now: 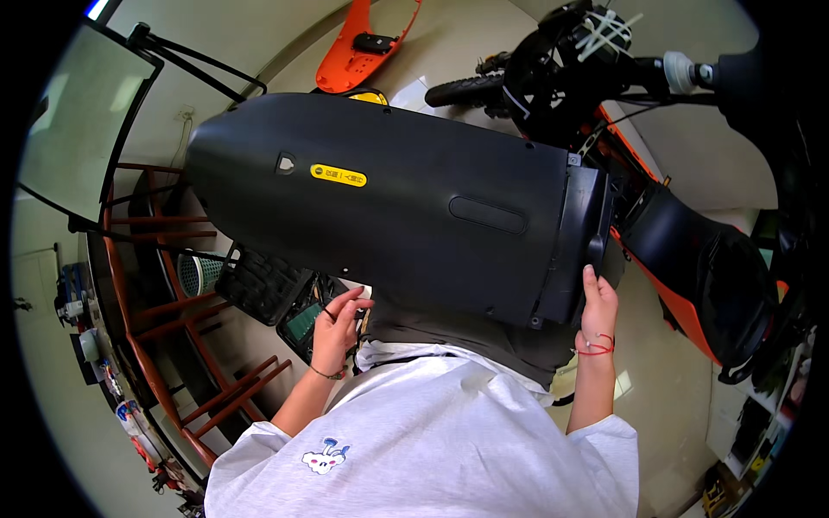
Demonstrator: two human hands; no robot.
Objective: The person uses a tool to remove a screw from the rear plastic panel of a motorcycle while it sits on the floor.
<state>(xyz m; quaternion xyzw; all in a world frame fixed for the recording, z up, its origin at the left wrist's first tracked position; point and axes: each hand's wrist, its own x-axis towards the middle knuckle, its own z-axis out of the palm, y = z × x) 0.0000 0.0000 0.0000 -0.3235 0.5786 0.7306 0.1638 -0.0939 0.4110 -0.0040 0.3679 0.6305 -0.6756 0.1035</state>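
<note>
Our right hand [598, 312] grips the right end of the black panel [397, 216] over our lap, thumb on top; our left [332, 332] curls below its edge, perhaps pinching something, we cannot tell. We should support both ends, clear of the motorbike [691, 242].

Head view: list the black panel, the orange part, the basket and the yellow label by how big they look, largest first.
1. Black panel, by far
2. Orange part, though the top edge cuts it off
3. Basket, partly hidden
4. Yellow label
</note>
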